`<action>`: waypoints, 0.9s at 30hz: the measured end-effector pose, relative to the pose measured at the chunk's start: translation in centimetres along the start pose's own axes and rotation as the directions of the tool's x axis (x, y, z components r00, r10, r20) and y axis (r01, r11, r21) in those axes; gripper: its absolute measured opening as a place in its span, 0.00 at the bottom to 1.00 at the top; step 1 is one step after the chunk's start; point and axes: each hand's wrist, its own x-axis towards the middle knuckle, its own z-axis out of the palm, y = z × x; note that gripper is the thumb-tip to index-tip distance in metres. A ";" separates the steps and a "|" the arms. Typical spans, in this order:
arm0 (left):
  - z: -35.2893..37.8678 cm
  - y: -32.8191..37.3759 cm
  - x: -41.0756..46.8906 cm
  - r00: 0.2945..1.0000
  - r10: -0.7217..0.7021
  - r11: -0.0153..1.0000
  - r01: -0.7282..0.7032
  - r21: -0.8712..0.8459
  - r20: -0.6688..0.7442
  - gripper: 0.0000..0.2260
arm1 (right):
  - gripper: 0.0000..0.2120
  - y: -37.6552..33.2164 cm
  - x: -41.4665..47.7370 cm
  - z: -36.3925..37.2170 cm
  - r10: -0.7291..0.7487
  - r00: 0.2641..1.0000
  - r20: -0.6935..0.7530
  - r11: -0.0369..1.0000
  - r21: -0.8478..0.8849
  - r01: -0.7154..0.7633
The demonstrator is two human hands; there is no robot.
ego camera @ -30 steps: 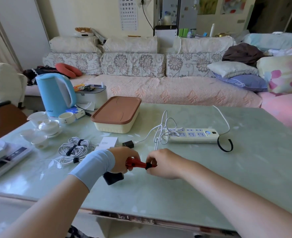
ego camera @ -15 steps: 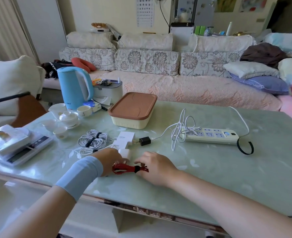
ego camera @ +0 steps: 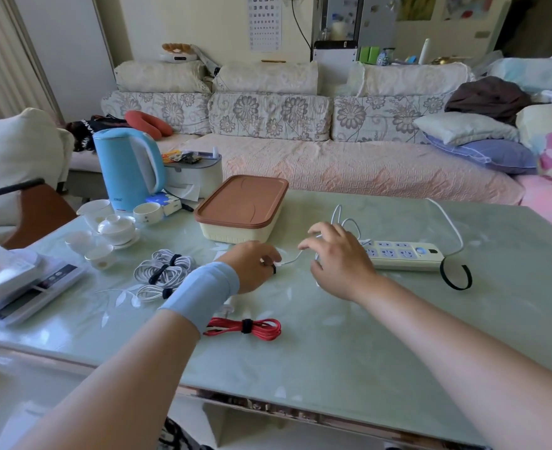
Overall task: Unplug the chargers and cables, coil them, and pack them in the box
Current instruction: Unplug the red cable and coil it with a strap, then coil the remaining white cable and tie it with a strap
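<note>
Mid-frame, the left hand point(ego camera: 255, 266) pinches a black charger point(ego camera: 273, 270). Its white cable point(ego camera: 287, 262) runs to the right hand point(ego camera: 338, 254), fingers spread loose, beside the strip point(ego camera: 404, 254). The red cable point(ego camera: 252, 328) lies coiled lower down on the worktop point(ego camera: 398, 336), and the lidded box point(ego camera: 240, 209) sits above.

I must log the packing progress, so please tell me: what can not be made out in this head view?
All in the head view:
- Inside of box: brown lid is shut.
- black charger in left hand: fingers cover most of it.
- Whether white cable is plugged into power strip: right hand hides that end.
- Whether right hand pinches the cable: fingertips face away.
</note>
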 end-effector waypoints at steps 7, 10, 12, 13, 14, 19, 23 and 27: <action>3.6 1.1 5.4 0.981 -0.150 0.967 0.118 0.227 0.127 0.27 | 0.24 4.6 -0.5 0.3 -0.018 0.950 0.313 0.965 -0.244 0.099; 4.3 1.0 5.8 0.949 -0.235 0.921 0.148 0.361 0.210 0.28 | 0.17 5.7 -0.1 0.0 -0.033 0.964 0.265 0.949 -0.295 0.114; 4.6 0.9 6.0 0.951 -0.249 0.919 0.171 0.356 0.184 0.25 | 0.17 6.6 0.1 -0.2 -0.011 0.967 0.254 0.936 -0.337 0.099; 4.6 1.1 6.0 0.952 -0.253 0.930 0.191 0.312 0.171 0.23 | 0.17 7.0 0.1 -0.3 0.020 0.967 0.253 0.931 -0.357 0.074; 4.6 1.6 5.9 0.953 -0.251 0.945 0.202 0.259 0.172 0.21 | 0.17 7.2 0.1 -0.4 0.050 0.966 0.255 0.924 -0.378 0.052; 4.3 5.7 5.1 0.967 -0.179 0.982 0.165 0.088 0.179 0.11 | 0.14 7.0 -0.3 -0.5 -0.002 1.000 0.015 0.967 -0.256 0.006; 3.4 7.9 3.9 0.973 -0.117 0.926 0.179 -0.333 0.199 0.12 | 0.12 4.7 -0.7 -2.2 0.316 0.944 0.096 0.883 0.335 -0.330; 3.2 10.7 2.3 0.972 0.093 0.860 0.031 -0.509 0.215 0.06 | 0.16 3.1 -2.1 -2.9 0.402 0.747 0.529 0.367 0.655 -0.661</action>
